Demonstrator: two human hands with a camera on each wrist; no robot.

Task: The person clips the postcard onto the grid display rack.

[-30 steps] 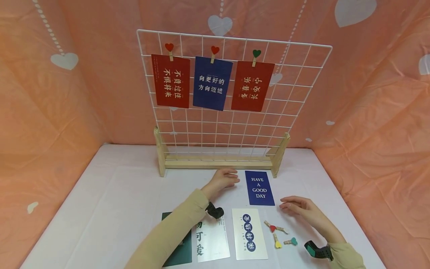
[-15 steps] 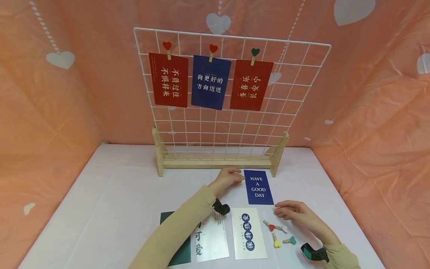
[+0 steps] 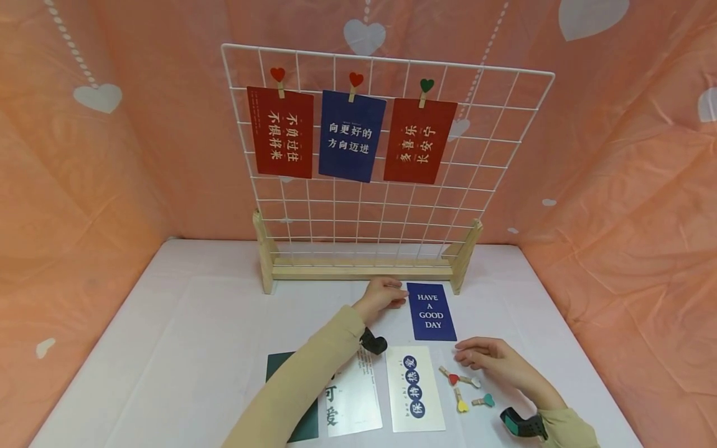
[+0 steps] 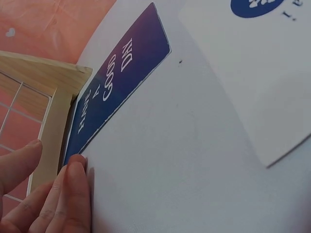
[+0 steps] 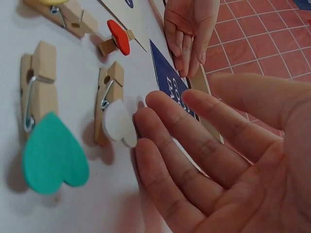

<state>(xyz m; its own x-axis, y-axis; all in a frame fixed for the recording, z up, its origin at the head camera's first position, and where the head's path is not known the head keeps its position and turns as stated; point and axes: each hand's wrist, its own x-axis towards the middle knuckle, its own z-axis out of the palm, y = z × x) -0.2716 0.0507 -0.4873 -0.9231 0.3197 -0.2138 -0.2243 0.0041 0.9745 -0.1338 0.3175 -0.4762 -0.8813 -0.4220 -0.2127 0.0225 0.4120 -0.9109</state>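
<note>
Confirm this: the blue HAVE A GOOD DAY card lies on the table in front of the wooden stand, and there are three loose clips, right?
Only the count is wrong: there are four loose clips, not three. The right wrist view shows them, with a yellow heart, a red heart, a white heart and a teal heart. The card lies as you say.

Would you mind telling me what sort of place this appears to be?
Probably a small tabletop display or craft booth: heart-patterned peach-orange cloth hangs on three sides of a white-covered table, where a wooden stand holds a white wire grid with clipped cards.
</note>
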